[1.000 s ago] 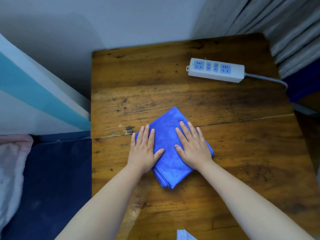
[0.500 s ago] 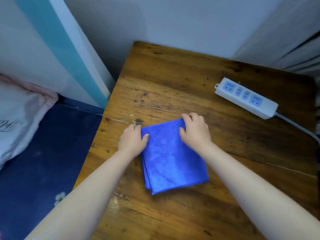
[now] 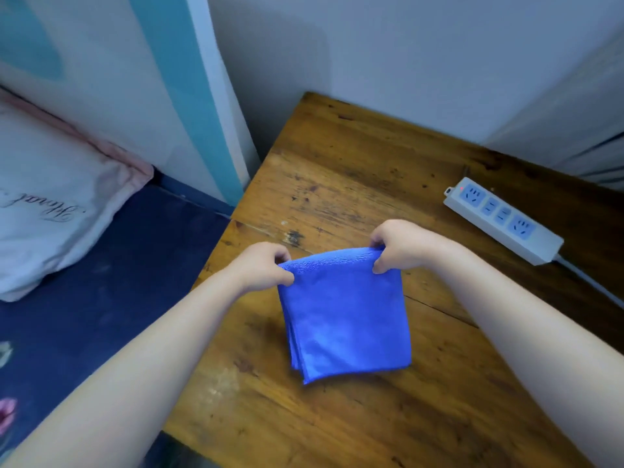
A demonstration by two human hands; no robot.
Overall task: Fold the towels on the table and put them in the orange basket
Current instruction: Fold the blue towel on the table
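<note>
A folded blue towel hangs by its far edge above the wooden table, its lower corner close to the tabletop. My left hand pinches the towel's far left corner. My right hand pinches the far right corner. The folded layers show along the towel's left edge. No orange basket is in view.
A white power strip with blue sockets lies at the table's right, its cable running off to the right. Left of the table sits a bed with a dark blue sheet and a pale pink pillow. A wall stands behind the table.
Both hands went from pressing flat on the towel to gripping its far corners and lifting it off the table. The camera view swung to the left.
</note>
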